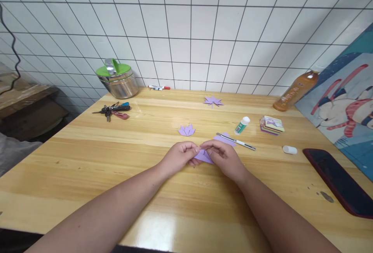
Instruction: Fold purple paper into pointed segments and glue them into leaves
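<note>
A folded piece of purple paper (pixel 205 156) is held between my two hands, just above the wooden table. My left hand (pixel 182 154) pinches its left edge with thumb and fingers. On the opposite side, my right hand (pixel 224 157) has its fingers closed around the paper, hiding part of it. Just beyond my hands sits a folded purple paper piece with several points (pixel 187 130). A slim silver craft knife (pixel 236 141) lies across a flat purple paper sheet (pixel 221 139) to the right.
Farther back lies another pointed purple paper piece (pixel 213 101). On the right are a glue stick (pixel 242 125), its white cap (pixel 290 150), a paper stack (pixel 271 125), a phone (pixel 339 179) and a bottle (pixel 296 91). Keys (pixel 112 110), a green-lidded pot (pixel 118 80) and a marker (pixel 159 87) lie left.
</note>
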Tool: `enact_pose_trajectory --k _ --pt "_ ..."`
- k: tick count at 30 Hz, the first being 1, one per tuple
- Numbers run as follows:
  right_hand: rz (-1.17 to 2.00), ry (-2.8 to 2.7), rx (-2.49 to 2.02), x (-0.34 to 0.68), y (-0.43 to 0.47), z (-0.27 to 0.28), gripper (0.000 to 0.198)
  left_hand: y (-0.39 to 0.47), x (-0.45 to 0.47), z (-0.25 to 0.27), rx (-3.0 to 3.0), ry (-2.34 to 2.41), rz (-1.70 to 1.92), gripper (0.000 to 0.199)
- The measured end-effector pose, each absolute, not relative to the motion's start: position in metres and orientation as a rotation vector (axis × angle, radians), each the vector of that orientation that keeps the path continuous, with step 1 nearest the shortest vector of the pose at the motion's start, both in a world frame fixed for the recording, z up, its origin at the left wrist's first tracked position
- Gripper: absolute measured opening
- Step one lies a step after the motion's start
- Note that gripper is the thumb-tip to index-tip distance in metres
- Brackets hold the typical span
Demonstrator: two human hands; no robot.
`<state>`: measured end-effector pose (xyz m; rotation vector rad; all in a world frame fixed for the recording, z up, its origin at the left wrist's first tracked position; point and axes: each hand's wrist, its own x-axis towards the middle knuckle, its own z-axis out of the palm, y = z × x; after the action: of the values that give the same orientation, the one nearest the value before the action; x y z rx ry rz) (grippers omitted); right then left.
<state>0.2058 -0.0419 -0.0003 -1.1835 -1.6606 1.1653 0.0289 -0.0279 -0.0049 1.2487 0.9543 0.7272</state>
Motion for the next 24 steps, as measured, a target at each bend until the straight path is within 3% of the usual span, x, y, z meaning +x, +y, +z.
enact_pose_trajectory --k 6,16,24 --pt "1.234 -1.592 -1.33 0.2016 -0.04 -0.0041 0.019 -0.0314 0.0311 -0.0108 1.507 1.048 0.768 0.026" --pt "1.478 -1.439 -1.257 0.205 -0.0373 -0.0012 0.03 -0.0318 0.0298 -0.014 1.68 1.065 0.755 0.026" --pt "1.483 -1.433 -1.297 0.2076 -0.0351 -0.0057 0.023 -0.032 0.0287 -0.0125 1.789 1.079 0.724 0.024"
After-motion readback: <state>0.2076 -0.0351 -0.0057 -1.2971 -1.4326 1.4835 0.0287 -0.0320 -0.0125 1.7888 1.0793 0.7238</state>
